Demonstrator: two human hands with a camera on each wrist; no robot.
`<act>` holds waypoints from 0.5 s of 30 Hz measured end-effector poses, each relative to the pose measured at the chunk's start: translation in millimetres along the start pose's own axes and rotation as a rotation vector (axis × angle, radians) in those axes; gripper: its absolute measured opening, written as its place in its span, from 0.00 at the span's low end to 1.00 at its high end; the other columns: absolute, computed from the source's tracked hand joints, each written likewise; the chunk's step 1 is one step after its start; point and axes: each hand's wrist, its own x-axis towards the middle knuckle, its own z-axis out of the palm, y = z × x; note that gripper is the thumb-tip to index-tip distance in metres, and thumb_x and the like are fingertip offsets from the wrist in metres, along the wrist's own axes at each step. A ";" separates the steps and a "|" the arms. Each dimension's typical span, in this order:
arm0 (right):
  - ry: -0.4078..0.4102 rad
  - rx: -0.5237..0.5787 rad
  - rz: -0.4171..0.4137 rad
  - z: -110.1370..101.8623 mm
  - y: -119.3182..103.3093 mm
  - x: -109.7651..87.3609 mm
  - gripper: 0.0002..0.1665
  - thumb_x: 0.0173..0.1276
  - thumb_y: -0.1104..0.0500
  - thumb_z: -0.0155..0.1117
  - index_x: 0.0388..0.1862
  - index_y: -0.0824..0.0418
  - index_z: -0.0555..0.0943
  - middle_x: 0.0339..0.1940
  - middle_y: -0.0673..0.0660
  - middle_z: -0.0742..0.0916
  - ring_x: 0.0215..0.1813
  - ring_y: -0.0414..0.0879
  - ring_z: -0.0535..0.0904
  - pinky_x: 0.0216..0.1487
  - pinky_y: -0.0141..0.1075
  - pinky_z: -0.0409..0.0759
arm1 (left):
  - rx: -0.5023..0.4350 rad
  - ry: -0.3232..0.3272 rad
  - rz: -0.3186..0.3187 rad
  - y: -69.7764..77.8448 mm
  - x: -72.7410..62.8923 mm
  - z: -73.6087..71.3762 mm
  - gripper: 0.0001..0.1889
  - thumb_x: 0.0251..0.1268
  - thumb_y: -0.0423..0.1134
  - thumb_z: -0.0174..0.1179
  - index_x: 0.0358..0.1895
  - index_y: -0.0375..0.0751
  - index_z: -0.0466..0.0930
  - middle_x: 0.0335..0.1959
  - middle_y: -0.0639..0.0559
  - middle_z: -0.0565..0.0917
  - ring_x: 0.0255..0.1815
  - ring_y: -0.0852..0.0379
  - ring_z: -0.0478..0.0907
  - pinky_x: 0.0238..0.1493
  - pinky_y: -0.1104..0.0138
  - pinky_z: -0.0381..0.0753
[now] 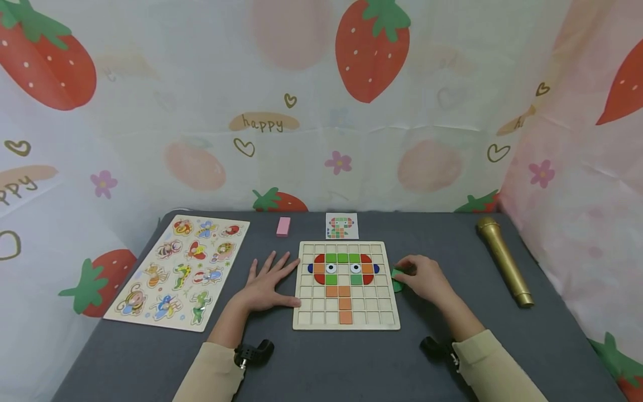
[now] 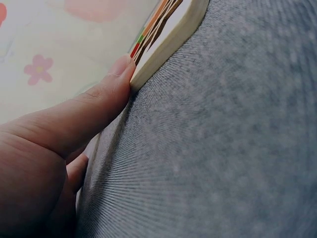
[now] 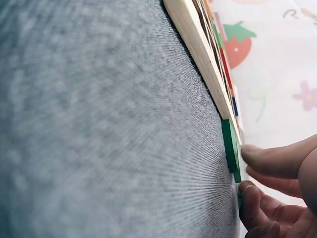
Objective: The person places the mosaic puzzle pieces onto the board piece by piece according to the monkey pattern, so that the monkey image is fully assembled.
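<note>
A square wooden grid board [image 1: 318, 319] lies in the middle of the table. Red, green, orange and blue pieces form a face on it, two of them printed with eyes, above a column of orange squares [image 1: 345, 304]. My left hand [image 1: 262, 287] lies with fingers spread at the board's left side, its thumb [image 2: 101, 106] against the edge. Beside the right edge, my right hand [image 1: 424, 279] pinches a small flat green piece [image 1: 396, 273] between thumb and curled fingers. Another green piece [image 3: 231, 146] lies flat against the board's side, close to the thumb.
A small picture card [image 1: 342, 226] with a similar pattern lies behind the board, and a pink block [image 1: 283, 226] is to its left. A sheet of cartoon insect pictures [image 1: 183, 271] occupies the left side. At the right lies a gold microphone-shaped object [image 1: 504, 261]. Strawberry-print cloth hangs behind the table.
</note>
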 end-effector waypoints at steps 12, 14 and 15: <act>-0.027 -0.074 0.021 -1.1 2.4 2.8 0.13 0.68 0.55 0.72 0.46 0.61 0.87 0.42 0.58 0.88 0.44 0.52 0.83 0.45 0.48 0.82 | -0.002 -0.001 0.003 3.1 -0.4 -0.9 0.55 0.51 0.69 0.70 0.82 0.60 0.53 0.85 0.50 0.46 0.84 0.40 0.30 0.75 0.35 0.21; -0.032 -0.067 0.030 -1.5 2.0 2.7 0.12 0.67 0.55 0.72 0.44 0.61 0.86 0.40 0.57 0.87 0.42 0.51 0.81 0.42 0.46 0.81 | -0.003 0.001 0.003 2.9 -0.9 -0.9 0.55 0.51 0.69 0.71 0.82 0.60 0.53 0.85 0.50 0.46 0.84 0.40 0.30 0.75 0.35 0.21; -0.031 -0.062 0.034 -1.9 1.7 2.7 0.12 0.67 0.55 0.73 0.43 0.61 0.86 0.40 0.57 0.87 0.41 0.50 0.81 0.41 0.45 0.80 | -0.003 0.002 0.002 2.8 -1.1 -0.9 0.55 0.51 0.69 0.71 0.82 0.60 0.53 0.85 0.50 0.46 0.84 0.39 0.30 0.75 0.35 0.21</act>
